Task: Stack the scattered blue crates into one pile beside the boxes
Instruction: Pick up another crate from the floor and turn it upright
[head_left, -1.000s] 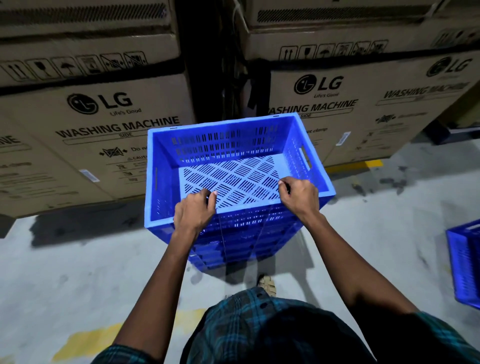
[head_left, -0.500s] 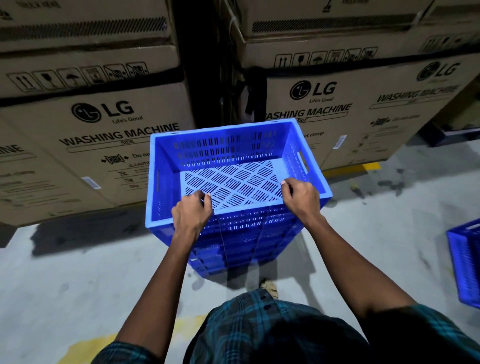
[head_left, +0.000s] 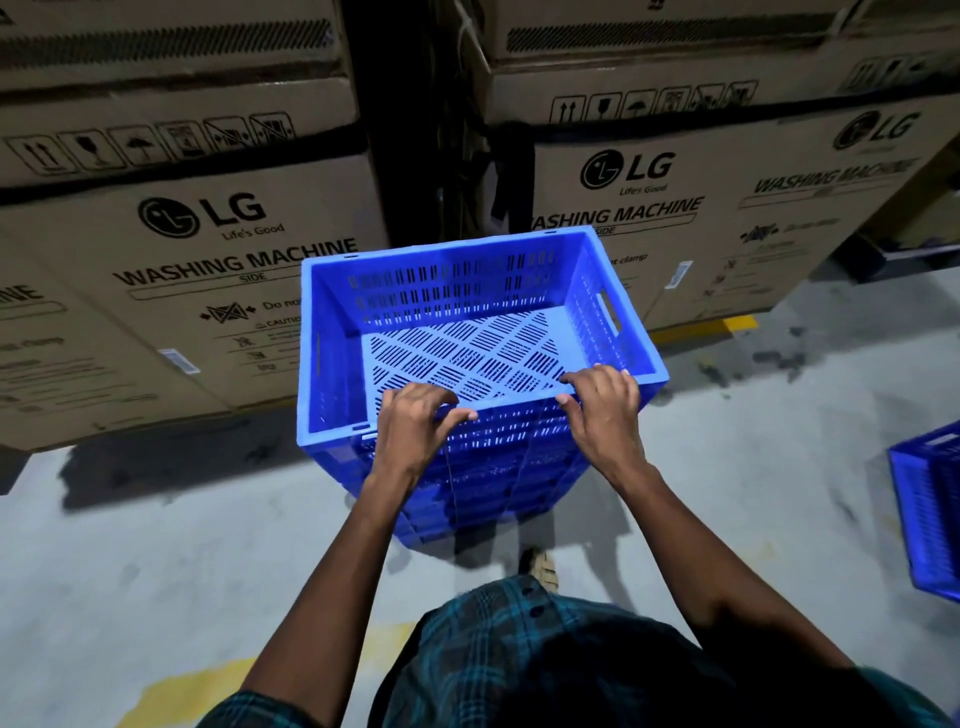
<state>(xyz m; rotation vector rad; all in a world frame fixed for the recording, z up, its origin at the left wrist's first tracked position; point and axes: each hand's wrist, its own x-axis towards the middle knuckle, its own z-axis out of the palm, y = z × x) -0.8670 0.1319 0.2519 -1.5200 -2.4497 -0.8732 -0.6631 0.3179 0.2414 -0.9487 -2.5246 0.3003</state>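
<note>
A slotted blue crate (head_left: 452, 291) sits on top of a pile of blue crates (head_left: 488, 488) on the concrete floor, right in front of tall cardboard washing-machine boxes (head_left: 218, 244). My left hand (head_left: 415, 421) rests on the crate's near rim, left of centre, fingers curled over the edge. On the same rim to the right, my right hand (head_left: 605, 405) does the same. The lower crates are mostly hidden under the top one. A separate blue crate (head_left: 930, 504) stands on the floor at the right edge.
A second row of stacked cardboard boxes (head_left: 727, 171) stands behind the pile to the right, with a dark gap between the two rows. Yellow floor paint (head_left: 197, 686) runs at the lower left. My foot (head_left: 540, 566) stands just below the pile.
The top crate has dropped slightly onto the pile. My fingers have loosened on the near rim, and the left thumb has come off the edge.
</note>
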